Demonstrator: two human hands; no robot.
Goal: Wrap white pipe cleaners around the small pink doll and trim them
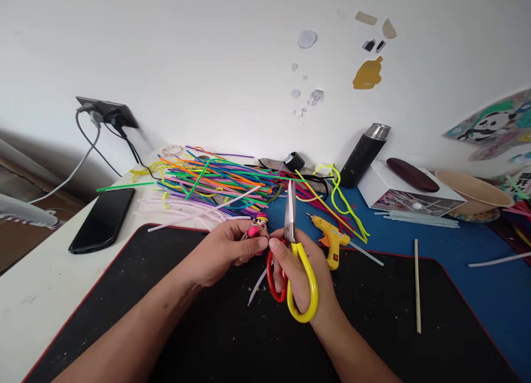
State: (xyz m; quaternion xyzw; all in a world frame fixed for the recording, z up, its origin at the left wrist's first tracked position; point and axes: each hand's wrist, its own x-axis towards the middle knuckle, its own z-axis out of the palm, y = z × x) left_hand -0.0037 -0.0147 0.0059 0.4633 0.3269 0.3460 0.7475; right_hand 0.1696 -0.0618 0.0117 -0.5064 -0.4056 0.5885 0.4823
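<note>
My left hand (232,247) is closed on a small pipe-cleaner doll (261,221) with a pink and yellow top and a bright pink part at its side. Hooked in my right hand (307,261) is a pair of scissors (290,211), one handle loop yellow and the other red. The blades are together and point up, away from the doll. My right thumb and a finger pinch at the doll's edge, close to my left fingertips; what lies between them is too small to make out. A pale strip (258,288) lies on the mat below my hands.
Behind my hands is a heap of colourful pipe cleaners (215,178). A yellow glue gun (332,236) lies to the right, near a black thermos (363,159) and a white box (406,187). A phone (103,220) is at left; a thin stick (417,286) rests on the black mat (373,328).
</note>
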